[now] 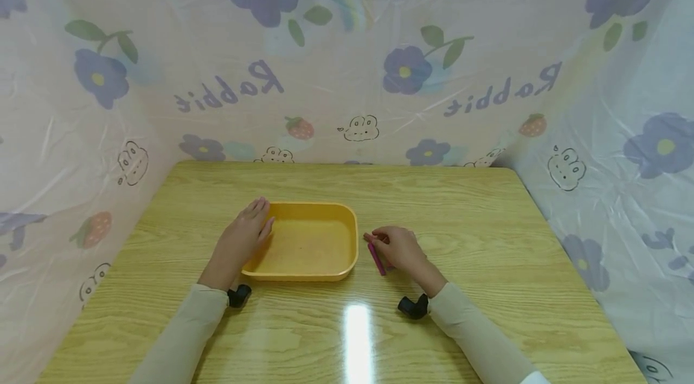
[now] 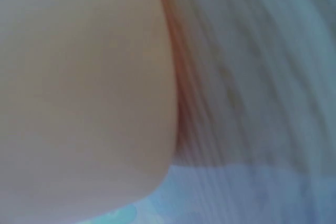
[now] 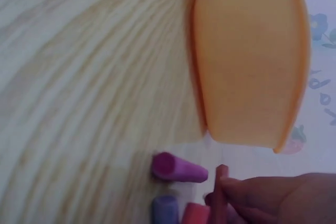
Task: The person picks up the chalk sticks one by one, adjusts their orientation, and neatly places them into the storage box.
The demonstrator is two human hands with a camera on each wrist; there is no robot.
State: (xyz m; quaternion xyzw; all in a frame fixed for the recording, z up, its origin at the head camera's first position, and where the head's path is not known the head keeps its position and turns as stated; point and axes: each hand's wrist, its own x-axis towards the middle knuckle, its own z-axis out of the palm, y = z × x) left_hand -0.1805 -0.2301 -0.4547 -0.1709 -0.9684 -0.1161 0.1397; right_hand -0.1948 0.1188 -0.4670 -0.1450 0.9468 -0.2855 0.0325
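Note:
A yellow-orange plastic tray (image 1: 298, 277) lies on the wooden table. Straight fingers of my left hand (image 1: 244, 236) rest along its left rim, the thumb towards the inside. The tray's outer wall (image 2: 94, 87) fills much of the left wrist view, where the hand is out of sight. Right of the tray, my right hand (image 1: 401, 247) pinches a reddish-brown crayon (image 3: 219, 192) between thumb and fingers. Beside it lies a magenta crayon (image 3: 181, 168). Blue-violet (image 3: 166, 211) and pinkish-red (image 3: 196, 214) crayons show at the lower edge of the right wrist view, partly cut off.
The wooden table (image 1: 466, 209) has a patterned cloth (image 1: 347, 88) hanging behind it and at both sides. Small black devices (image 1: 414, 307) sit by both wrists. A bright light reflection lies on the table in front of the tray.

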